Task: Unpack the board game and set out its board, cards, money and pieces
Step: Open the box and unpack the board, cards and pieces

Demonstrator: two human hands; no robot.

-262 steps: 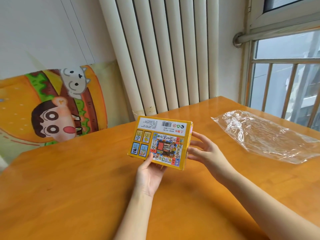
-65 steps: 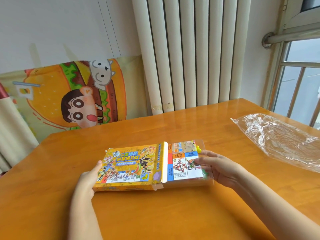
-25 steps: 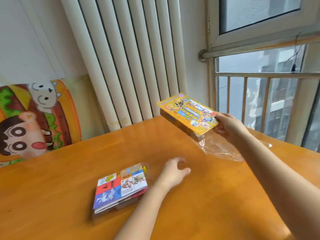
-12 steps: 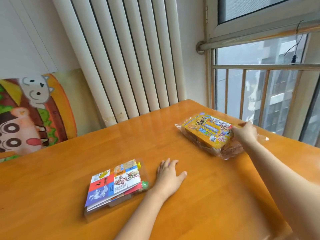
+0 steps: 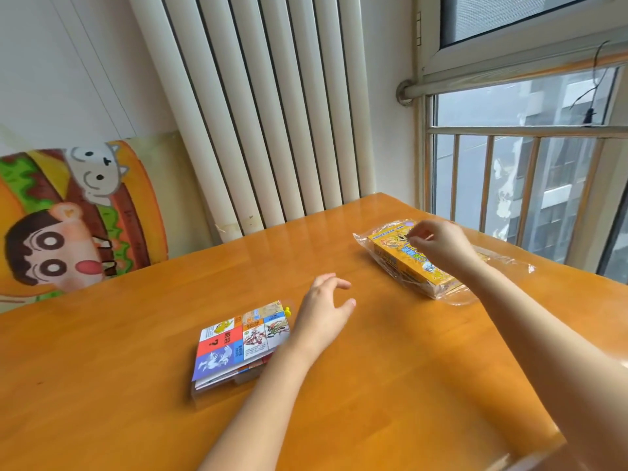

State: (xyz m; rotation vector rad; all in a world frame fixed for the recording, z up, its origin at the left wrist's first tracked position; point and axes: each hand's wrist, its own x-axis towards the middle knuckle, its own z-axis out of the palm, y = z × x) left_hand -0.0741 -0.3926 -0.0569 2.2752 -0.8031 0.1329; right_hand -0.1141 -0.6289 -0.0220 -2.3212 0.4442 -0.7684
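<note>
Left hand: I see my left hand (image 5: 323, 311) empty, fingers spread and lightly bent, low over the orange wooden bench (image 5: 136, 334).
Right hand: my right hand (image 5: 441, 244) is over the far end of the yellow cardboard game box (image 5: 404, 263), fingers curled downward; I cannot tell whether they grip it.
Box: it lies flat near the window side of the bench, on a clear crinkled plastic wrapper (image 5: 503, 263).
Board: the folded colourful game board (image 5: 241, 341) lies on top of a thin stack, just left of my left wrist.
Piece: a small yellow plastic piece (image 5: 288, 311) peeks out at the stack's far corner.
Behind: a white ribbed radiator (image 5: 272, 113) and a cartoon burger cushion (image 5: 68, 215).
</note>
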